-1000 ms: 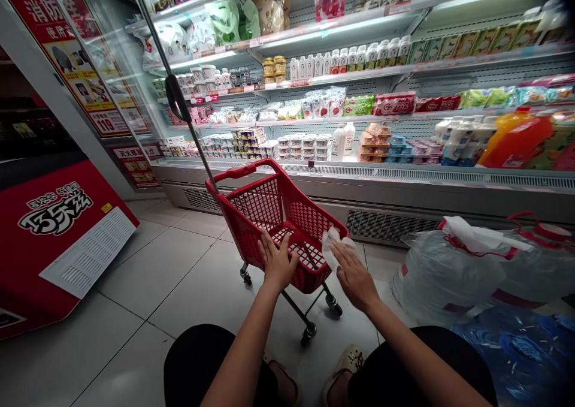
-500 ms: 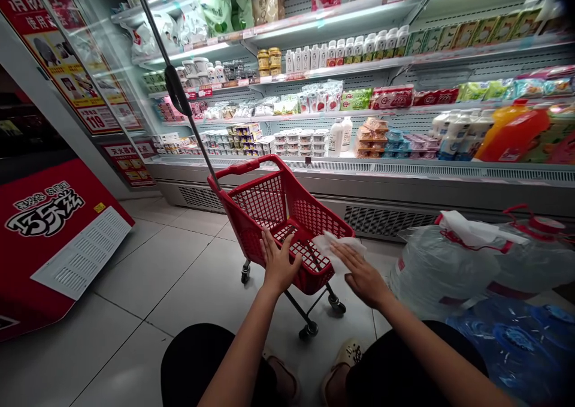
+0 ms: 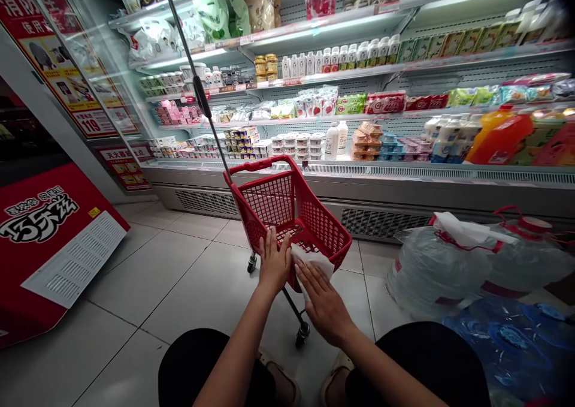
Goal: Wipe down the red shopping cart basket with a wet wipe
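A small red plastic shopping cart (image 3: 330, 230) with a lattice basket and caster wheels stands on the floor before my knees. My left hand (image 3: 275, 264) lies with its fingers stretched out against the near left side of the basket and grips nothing. Under the fingers of my right hand (image 3: 324, 302) is a crumpled white tissue (image 3: 324, 262), pressed flat on the near end of the basket. Both hands are close together, and they hide part of the near panel. A thin dark pole (image 3: 218, 140) rises from the handle end of the cart.
A lit refrigerated shelf unit (image 3: 287, 173) with dairy goods and drinks runs across the back. Plastic-wrapped water bottles (image 3: 431, 275) and blue water jugs (image 3: 512, 341) stand at the right. At the left is a red freezer cabinet (image 3: 58, 239).
My right hand has moved left with the tissue, from the basket's right corner to its near end beside my left hand. The cart appears turned and slightly further right in view.
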`<action>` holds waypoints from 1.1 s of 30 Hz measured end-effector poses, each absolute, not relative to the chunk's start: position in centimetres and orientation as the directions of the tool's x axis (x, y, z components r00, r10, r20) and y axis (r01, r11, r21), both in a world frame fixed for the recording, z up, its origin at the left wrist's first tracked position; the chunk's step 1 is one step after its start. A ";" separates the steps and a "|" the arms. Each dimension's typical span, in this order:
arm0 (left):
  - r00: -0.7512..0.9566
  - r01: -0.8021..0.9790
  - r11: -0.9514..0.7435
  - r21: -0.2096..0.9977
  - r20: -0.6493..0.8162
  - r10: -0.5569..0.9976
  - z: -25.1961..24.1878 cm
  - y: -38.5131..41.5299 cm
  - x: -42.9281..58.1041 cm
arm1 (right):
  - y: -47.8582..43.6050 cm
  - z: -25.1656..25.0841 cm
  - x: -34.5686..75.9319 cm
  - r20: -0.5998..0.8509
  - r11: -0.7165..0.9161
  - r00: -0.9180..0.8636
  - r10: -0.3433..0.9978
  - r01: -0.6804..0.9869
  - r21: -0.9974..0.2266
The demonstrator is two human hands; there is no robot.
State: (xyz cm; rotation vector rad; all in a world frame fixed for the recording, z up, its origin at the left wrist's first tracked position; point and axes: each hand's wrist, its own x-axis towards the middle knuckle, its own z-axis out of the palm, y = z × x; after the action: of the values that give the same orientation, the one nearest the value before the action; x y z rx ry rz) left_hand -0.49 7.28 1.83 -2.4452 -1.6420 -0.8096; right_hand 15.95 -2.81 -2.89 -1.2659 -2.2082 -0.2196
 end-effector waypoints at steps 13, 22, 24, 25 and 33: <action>0.311 0.877 -0.437 0.200 0.458 0.833 1.6 6.4 -0.1 | 1.9 -3.8 29.5 0.567 0.336 -0.229 0.791 0.937 -0.091; 0.373 0.858 -0.499 0.122 0.519 0.769 -0.4 2.9 4.6 | -0.9 -4.2 22.8 0.582 0.323 -0.183 0.793 0.935 -0.146; 0.361 0.867 -0.486 0.112 0.531 0.766 -1.2 2.1 4.4 | -1.7 -3.8 22.0 0.559 0.359 -0.245 0.792 0.928 -0.103; 0.366 0.868 -0.486 0.100 0.532 0.764 -1.4 1.8 3.9 | -1.9 -3.6 22.1 0.549 0.387 -0.288 0.785 0.919 -0.072; 0.452 0.841 -0.539 0.041 0.493 0.743 -0.3 1.9 -2.1 | 3.0 -1.6 26.1 0.493 0.505 -0.433 0.755 0.863 -0.014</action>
State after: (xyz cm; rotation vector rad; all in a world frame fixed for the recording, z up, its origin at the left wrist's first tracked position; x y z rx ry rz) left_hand -2.05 1.91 -0.29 -2.4930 -1.3807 -0.6880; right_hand 26.14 3.00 -1.63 -1.3319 -2.3116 -0.3336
